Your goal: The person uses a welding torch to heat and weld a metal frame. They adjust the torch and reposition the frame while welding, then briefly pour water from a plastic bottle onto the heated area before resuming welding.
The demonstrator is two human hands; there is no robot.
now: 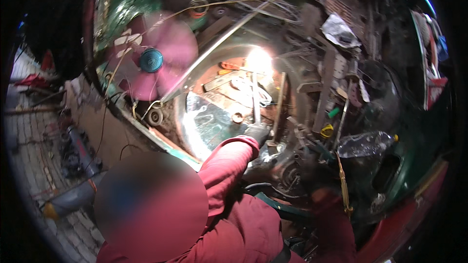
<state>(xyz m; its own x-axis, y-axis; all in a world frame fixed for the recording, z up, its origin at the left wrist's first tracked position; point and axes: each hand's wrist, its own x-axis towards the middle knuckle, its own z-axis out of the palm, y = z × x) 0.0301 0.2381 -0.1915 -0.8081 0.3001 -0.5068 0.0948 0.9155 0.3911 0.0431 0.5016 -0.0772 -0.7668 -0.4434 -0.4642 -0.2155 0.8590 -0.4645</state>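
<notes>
My left hand (257, 132), in a grey glove, reaches into a round well (181, 112) in a green metal body. It is closed at the lower end of a pale straight bar (255, 98). The bar runs up toward a glaring light (259, 60); glare hides whether they join. Orange-handled tools (230, 65), a small ring (237, 118), a brown bar (280, 104) and clear plastic sheeting (202, 117) lie in the well. Dark and blurred, my right hand (316, 168) is low on the right, near jumbled metal parts (291, 173); its fingers cannot be made out.
A fan (151, 60) with blurred pink blades stands upper left. A long metal rod (234, 31) slants across the well's far side. On the right lie a clear plastic bottle (365, 145), a yellow ring (326, 130) and a long amber tool (344, 185). Grey cylinders (73, 198) lie at left.
</notes>
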